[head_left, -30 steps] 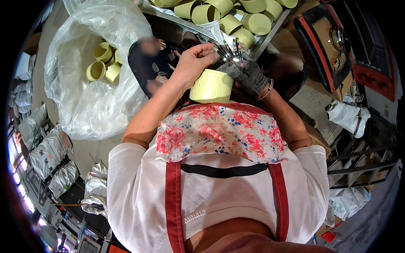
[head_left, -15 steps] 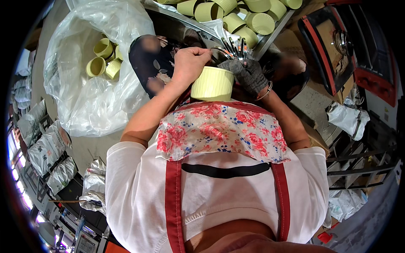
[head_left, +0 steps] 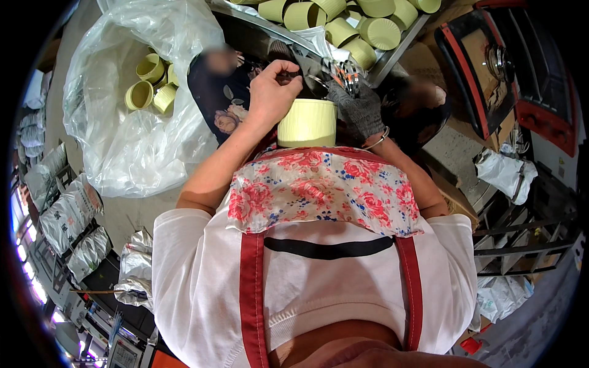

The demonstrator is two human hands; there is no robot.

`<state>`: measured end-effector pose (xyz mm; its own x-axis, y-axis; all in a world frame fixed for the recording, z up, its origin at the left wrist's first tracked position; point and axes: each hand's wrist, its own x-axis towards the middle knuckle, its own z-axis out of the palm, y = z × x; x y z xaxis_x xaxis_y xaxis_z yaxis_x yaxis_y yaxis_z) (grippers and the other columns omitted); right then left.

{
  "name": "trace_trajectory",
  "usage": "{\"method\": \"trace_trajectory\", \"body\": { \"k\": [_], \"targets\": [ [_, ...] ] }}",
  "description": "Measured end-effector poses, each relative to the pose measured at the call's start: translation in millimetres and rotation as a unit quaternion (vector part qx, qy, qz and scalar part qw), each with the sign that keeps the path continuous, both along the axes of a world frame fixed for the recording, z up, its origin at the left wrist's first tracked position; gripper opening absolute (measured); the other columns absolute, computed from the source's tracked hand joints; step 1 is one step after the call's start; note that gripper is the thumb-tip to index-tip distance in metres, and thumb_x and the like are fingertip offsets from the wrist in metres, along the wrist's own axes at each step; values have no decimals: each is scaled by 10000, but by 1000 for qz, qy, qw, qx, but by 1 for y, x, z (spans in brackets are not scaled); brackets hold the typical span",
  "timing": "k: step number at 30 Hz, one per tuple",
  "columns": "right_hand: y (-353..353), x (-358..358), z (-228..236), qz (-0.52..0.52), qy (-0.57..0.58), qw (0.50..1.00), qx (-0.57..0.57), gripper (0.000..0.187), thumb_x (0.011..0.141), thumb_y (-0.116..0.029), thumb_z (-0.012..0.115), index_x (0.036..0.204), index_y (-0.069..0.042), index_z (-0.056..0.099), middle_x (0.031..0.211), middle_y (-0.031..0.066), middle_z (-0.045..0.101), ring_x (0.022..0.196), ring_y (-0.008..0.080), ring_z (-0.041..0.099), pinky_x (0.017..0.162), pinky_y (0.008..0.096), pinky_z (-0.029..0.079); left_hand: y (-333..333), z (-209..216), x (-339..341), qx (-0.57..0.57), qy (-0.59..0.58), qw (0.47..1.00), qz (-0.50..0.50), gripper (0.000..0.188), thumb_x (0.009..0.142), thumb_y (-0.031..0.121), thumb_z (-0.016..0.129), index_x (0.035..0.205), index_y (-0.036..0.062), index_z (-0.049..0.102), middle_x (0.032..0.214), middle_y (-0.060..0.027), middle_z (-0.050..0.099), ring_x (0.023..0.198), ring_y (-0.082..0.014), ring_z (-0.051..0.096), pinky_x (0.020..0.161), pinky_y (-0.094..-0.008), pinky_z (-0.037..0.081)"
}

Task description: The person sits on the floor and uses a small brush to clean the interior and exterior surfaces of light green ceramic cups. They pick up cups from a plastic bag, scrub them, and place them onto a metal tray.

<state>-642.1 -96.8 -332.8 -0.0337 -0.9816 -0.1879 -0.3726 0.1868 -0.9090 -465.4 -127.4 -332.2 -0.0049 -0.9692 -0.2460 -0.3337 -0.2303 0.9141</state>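
A pale yellow ribbed cup [head_left: 307, 124] stands upright against my floral apron, its rim facing away from me. My bare left hand [head_left: 275, 92] hovers just beyond the cup's left side, fingers curled into a pinch. Whatever lies between those fingertips is too small or hidden to make out. Beyond the cup on the right, my right hand [head_left: 358, 110] wears a dark grey knitted glove and is closed around several thin, shiny metal rings [head_left: 346, 78]. They fan out above its fingers, with orange glints on them.
At the left, a large clear plastic bag [head_left: 141, 159] holds several similar cups [head_left: 140, 95]. More cups [head_left: 380, 34] lie in a metal-edged tray [head_left: 399, 52] at the top. A red-and-black machine frame [head_left: 472, 67] at right carries a stack of shiny rings [head_left: 498, 62].
My left hand has drawn slightly left and up, away from the ring it was touching at my right hand. The gloved hand has tilted a little; the cup has barely shifted.
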Motion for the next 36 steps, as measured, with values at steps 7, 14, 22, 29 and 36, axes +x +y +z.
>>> {"method": "trace_trajectory", "body": {
  "k": [7,14,22,29,36],
  "targets": [
    [0,-7,-11,54,-10,998,-37,237,777,-283,592,826,-55,633,724,87,627,640,221,591,587,328,449,7,15,5,-214,0,948,-237,240,782,166,596,954,1,572,1011,-84,521,920,-181,489,846,-286,362],
    [3,-19,-4,141,-15,987,-72,227,726,-287,649,788,-74,600,671,15,579,587,156,541,563,271,441,8,13,23,7,167,943,-287,192,723,167,683,775,1,602,724,0,453,692,-84,431,623,-209,338],
    [-30,-39,-19,357,179,903,-158,306,705,-353,655,826,-81,586,663,64,501,610,189,507,573,302,438,25,15,36,-67,137,961,-229,175,753,103,658,912,29,661,797,-6,505,730,-97,467,658,-223,384],
    [-50,-30,20,436,42,874,209,267,769,-273,605,873,-27,599,698,38,598,596,92,532,581,246,446,34,1,49,27,254,958,-131,127,773,85,628,858,-5,658,958,-31,491,890,-114,465,763,-223,380],
    [-32,-37,0,371,-115,911,135,200,734,-193,640,843,-26,627,778,53,636,685,92,580,646,246,484,29,0,50,146,354,918,-103,346,773,217,635,1047,16,565,1191,-86,445,1068,-186,459,908,-290,366]
  ]
}}
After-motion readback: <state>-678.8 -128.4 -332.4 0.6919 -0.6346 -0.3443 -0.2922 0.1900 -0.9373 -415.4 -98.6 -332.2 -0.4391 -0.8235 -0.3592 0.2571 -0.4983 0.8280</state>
